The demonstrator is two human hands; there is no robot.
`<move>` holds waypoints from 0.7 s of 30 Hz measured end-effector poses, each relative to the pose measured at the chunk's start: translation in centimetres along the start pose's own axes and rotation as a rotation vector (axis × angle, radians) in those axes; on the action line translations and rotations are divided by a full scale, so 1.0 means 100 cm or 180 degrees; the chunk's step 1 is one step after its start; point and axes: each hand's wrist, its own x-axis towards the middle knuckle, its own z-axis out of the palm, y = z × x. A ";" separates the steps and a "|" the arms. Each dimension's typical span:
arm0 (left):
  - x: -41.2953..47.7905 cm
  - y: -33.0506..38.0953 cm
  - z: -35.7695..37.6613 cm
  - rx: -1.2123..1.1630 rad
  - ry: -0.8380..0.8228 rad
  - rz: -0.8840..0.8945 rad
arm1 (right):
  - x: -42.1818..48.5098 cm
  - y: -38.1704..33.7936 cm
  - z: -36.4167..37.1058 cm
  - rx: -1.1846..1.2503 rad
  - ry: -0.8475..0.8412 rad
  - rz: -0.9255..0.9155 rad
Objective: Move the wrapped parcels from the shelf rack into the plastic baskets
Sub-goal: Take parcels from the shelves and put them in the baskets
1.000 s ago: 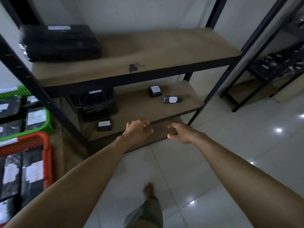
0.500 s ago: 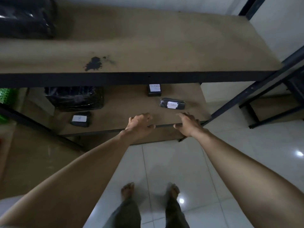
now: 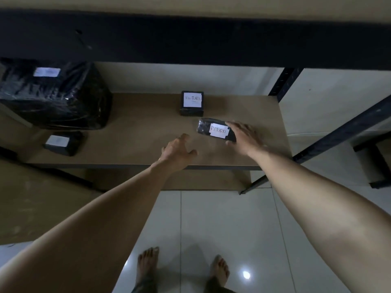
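Note:
On the lower shelf [image 3: 137, 132] lies a flat black wrapped parcel [image 3: 213, 130] with a white "RETURN" label. My right hand [image 3: 243, 137] rests on its right end, fingers stretched along the far edge and thumb at the near edge. My left hand [image 3: 178, 150] hovers open over bare shelf board to the left of it, holding nothing. A small black boxed parcel [image 3: 192, 102] with a "RETURN" label stands just behind. A large black wrapped parcel [image 3: 55, 96] sits at the shelf's left, with a small labelled parcel [image 3: 63, 142] in front of it. No basket is in view.
The upper shelf's dark front beam [image 3: 190, 39] hangs low across the top of the view. A black rack post [image 3: 338, 132] slants down at the right. My bare feet [image 3: 182, 269] stand on white floor tiles below the shelf edge.
I have bent closer to the lower shelf. Both hands moved forward from its front edge; the right one reached the flat labelled parcel, the left one came over the board.

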 end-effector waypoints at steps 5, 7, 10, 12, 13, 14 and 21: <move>0.010 0.008 0.019 0.0096 0.0068 0.0007 | 0.023 0.013 0.013 0.0085 0.0265 -0.0073; 0.009 0.010 0.023 0.0170 0.0075 0.0051 | 0.024 0.014 0.013 0.0050 0.0325 -0.0092; 0.004 0.010 0.027 0.0266 0.0142 0.0087 | 0.020 0.014 0.011 -0.0009 0.0301 -0.0111; -0.002 0.008 0.027 0.0328 0.0189 0.0083 | 0.015 0.012 0.009 0.0018 0.0234 -0.0122; -0.005 0.007 0.026 0.0353 0.0206 0.0090 | 0.013 0.010 0.008 0.0031 0.0215 -0.0137; -0.010 0.006 0.023 0.0373 0.0223 0.0096 | 0.009 0.006 0.007 0.0057 0.0200 -0.0160; -0.062 -0.003 -0.015 0.0345 0.0562 0.0073 | -0.041 -0.040 -0.022 0.0102 0.0152 -0.0554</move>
